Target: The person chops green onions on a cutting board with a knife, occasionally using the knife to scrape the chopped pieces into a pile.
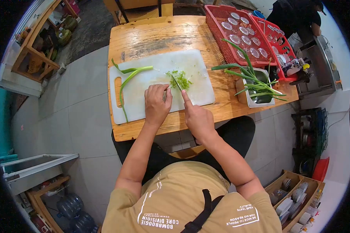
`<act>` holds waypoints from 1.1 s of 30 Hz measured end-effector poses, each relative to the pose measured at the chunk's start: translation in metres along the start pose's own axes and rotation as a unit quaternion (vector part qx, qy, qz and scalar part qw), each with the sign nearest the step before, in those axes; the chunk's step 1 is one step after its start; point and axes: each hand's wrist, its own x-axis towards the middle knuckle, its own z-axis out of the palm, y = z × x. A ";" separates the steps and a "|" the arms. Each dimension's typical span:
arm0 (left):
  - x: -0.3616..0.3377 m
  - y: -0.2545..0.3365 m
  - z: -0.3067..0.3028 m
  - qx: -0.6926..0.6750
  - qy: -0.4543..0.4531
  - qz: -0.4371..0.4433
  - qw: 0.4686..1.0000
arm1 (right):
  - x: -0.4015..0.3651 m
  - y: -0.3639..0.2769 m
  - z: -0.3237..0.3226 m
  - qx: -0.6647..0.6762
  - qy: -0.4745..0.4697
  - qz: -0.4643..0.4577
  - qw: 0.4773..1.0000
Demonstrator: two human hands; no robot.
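The left hand [157, 103] sits curled, fingertips tucked under and knuckles toward the blade, likely as a guard; whatever it pins is hidden. The right hand [197, 118] is closed round a knife [177, 83], forefinger along its spine for control, tip in the chopped greens [181, 79]. Whole stalks [130, 75] lie leftward on the cutting board [198, 93], clear of the cutting; the worktop [151, 35] carries a steel tub [242, 96] holding more
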 end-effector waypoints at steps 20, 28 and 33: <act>0.000 0.001 0.001 -0.005 -0.006 0.004 1.000 | -0.011 0.028 0.002 -0.013 0.012 0.056 0.998; 0.000 -0.001 0.001 -0.007 -0.014 -0.004 1.000 | -0.011 0.032 -0.001 -0.001 0.019 0.034 0.999; -0.001 0.001 0.004 -0.001 -0.007 0.011 1.000 | -0.005 0.035 -0.001 0.003 0.021 0.044 0.999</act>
